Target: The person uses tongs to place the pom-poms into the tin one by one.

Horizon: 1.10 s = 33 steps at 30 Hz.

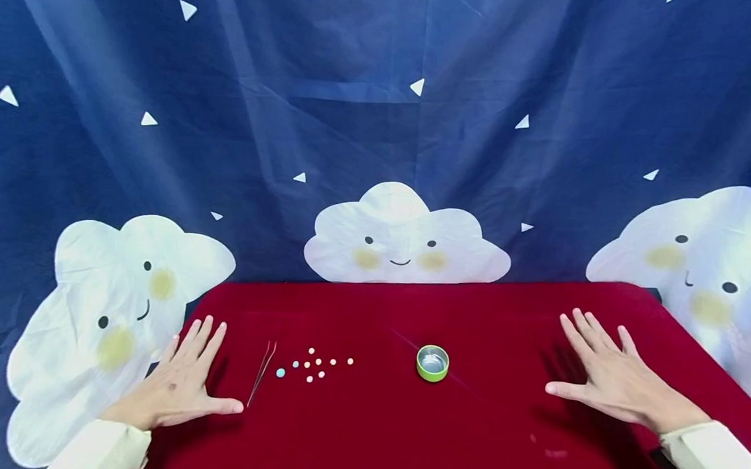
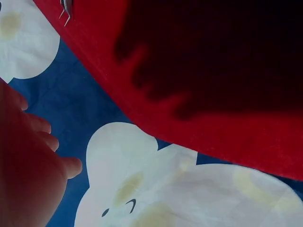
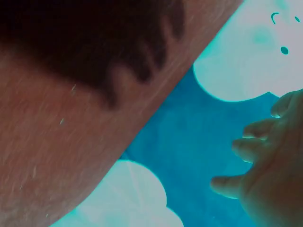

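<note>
Tweezers on counter, lower left of frame, long axis running up and slightly rightward, just right of left hand, the nearer. I see its fingers spread; right hand, likewise, well apart.

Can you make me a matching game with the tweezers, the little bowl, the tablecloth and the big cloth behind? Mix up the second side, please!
Things:
1. tweezers
2. little bowl
3. tablecloth
4. big cloth behind

Clues:
A. dark blue, with smiling white clouds
B. green on the outside
C. between the left hand and the small round pieces
D. plain red

Right pairs: 1-C, 2-B, 3-D, 4-A
</note>
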### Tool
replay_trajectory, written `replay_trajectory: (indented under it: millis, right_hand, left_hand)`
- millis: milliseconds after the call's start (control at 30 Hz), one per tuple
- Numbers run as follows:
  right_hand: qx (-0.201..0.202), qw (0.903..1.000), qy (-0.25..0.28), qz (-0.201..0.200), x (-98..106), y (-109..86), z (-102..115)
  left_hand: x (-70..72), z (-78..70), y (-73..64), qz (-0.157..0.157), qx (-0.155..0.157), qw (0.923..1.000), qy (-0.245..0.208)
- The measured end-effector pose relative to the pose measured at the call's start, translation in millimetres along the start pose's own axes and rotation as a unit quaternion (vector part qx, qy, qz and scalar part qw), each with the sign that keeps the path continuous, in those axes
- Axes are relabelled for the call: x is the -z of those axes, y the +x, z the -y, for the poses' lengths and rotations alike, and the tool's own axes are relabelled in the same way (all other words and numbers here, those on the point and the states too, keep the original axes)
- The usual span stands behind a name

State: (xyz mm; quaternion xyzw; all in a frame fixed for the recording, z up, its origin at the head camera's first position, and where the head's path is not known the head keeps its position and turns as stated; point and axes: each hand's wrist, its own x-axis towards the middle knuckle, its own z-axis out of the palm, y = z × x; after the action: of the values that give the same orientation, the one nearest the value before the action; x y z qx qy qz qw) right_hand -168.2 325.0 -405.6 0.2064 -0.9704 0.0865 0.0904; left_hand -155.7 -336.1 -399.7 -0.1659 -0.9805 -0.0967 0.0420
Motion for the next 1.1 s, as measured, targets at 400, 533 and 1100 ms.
replay_trajectory:
  millis: [400, 533, 1100]
  right_hand:
    - [0.045, 0.9972, 0.06, -0.007, -6.4, 27.5, 28.7]
    - [0.039, 0.9943, 0.1, 0.002, -9.1, 37.8, 35.4]
    - [0.032, 0.9767, 0.21, 0.033, -22.0, 65.4, 55.0]
  left_hand:
    - [-10.1, -1.7, -3.0, -0.003, 0.011, 0.9993, -0.036]
    - [-12.9, -3.0, -3.7, -0.004, 0.013, 0.9988, -0.047]
    - [-22.2, -10.2, 2.4, 0.016, 0.061, 0.99, -0.126]
